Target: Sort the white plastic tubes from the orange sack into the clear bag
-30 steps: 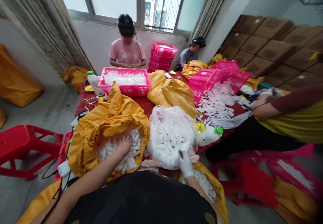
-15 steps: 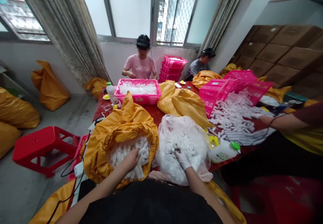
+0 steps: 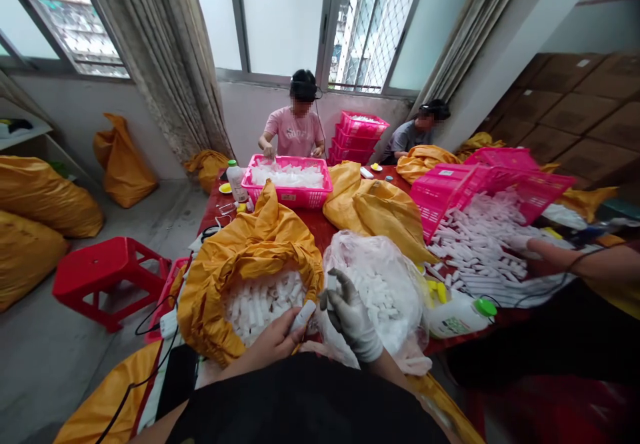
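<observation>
My bare left hand (image 3: 273, 339) is closed around a white plastic tube-like piece (image 3: 303, 315), its outer end pointing up and right. Facing it, my gloved right hand (image 3: 353, 314) pinches a small whitish piece (image 3: 331, 283) between fingertips and thumb; the glove is grey with dirt at the fingers. The two pieces are close but apart. Behind my left hand, an orange woven sack (image 3: 205, 304) gapes around many white tube-like pieces (image 3: 263, 301). A clear plastic bag (image 3: 413, 284) of small white pieces (image 3: 385, 291) lies beyond my right hand.
A pink basket (image 3: 287, 199) of white parts stands ahead, a co-worker's hand over it. Tipped pink baskets (image 3: 440, 194) and a heap of white tubes (image 3: 475, 241) lie at right, by another person's gloved hand. A green-capped jug (image 3: 463, 317) lies nearby. A red stool (image 3: 110, 264) stands left.
My left hand has come out of the orange sack with a white tube-like piece. My right hand has left the clear bag with a small piece and moved toward the left one.
</observation>
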### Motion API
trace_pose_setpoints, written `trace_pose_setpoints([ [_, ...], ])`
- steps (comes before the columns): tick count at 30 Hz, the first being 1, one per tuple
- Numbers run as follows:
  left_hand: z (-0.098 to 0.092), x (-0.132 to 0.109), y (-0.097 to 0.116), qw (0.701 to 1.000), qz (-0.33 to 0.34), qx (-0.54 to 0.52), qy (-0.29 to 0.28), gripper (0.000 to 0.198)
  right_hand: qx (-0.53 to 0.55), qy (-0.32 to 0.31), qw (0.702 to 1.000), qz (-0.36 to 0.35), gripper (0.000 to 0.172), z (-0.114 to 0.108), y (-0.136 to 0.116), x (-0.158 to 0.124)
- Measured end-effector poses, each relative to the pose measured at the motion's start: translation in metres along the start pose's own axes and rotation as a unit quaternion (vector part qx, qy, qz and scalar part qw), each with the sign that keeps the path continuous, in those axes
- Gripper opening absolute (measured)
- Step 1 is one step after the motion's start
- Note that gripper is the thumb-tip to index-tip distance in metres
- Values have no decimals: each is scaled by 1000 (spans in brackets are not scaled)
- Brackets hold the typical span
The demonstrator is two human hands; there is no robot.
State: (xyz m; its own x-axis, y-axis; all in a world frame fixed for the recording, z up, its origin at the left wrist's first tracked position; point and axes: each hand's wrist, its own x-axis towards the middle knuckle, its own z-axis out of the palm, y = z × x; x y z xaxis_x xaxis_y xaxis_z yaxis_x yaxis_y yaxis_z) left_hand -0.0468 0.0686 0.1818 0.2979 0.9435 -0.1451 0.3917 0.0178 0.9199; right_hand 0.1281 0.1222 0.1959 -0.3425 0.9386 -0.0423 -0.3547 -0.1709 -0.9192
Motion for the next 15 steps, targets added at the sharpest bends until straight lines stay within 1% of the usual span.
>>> trace_pose_setpoints([
  [2,1,-2,0,1000,10,-16,-13,45,43,23,999,11,47,10,-8,5],
  [3,2,-2,0,999,14,-25,-18,45,60,30,998,16,48,16,-9,6],
  [5,4,-3,-1,999,15,-48,-19,46,81,42,996,18,46,27,-2,5],
  [7,6,-4,-1,997,9,-72,-13,48,93,49,994,-1,37,33,12,2],
  [9,6,-6,-1,996,4,-94,-8,47,81,56,995,-29,27,32,23,-2],
  [11,4,-8,1,994,-1,-109,-9,42,50,88,993,-59,24,27,27,-5],
  [13,2,-9,3,993,0,-114,-12,37,20,128,989,-73,22,21,24,-6],
  [15,1,-10,5,994,10,-106,-12,35,-7,134,989,-66,25,18,18,-6],
])
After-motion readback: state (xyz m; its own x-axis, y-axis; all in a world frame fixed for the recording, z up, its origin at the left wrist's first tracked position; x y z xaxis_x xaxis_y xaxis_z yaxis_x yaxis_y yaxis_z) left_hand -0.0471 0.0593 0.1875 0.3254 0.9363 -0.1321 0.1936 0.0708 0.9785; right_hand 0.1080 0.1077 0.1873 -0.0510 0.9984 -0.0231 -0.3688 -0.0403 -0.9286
